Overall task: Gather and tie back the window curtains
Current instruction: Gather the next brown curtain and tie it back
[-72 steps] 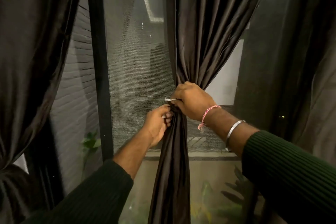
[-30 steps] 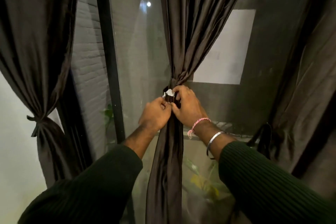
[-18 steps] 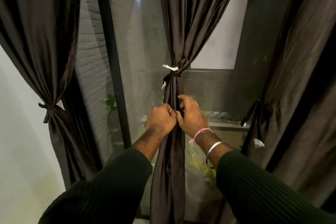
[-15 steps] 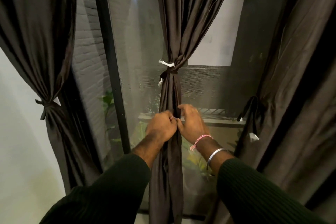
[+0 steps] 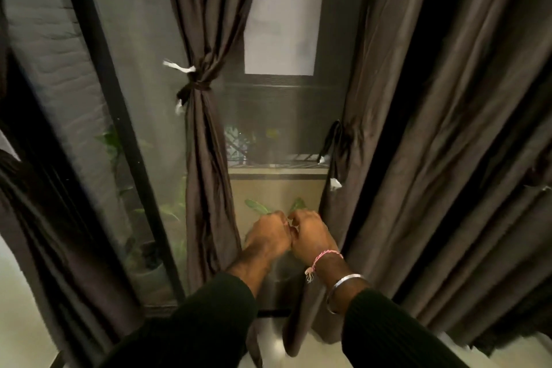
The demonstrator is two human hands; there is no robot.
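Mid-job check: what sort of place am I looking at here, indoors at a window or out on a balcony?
Probably a room in a home, indoors at a tall glazed window or sliding door. Dark floor-length curtains hang inside the black-framed glass, one cinched by a tie, and potted plants and a brick wall show outside.

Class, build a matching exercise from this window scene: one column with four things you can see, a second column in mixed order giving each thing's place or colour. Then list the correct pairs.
Things
1. middle curtain
2. thread bracelet
3. metal bangle
4. right curtain

Descriptions
A. silver, just above the dark right sleeve
B. pink and white, on the right wrist
C. broad folds, its tie hanging with white-tipped ends at its left edge
D. tied at the waist, a white end sticking out to the left

Pairs: 1-D, 2-B, 3-A, 4-C
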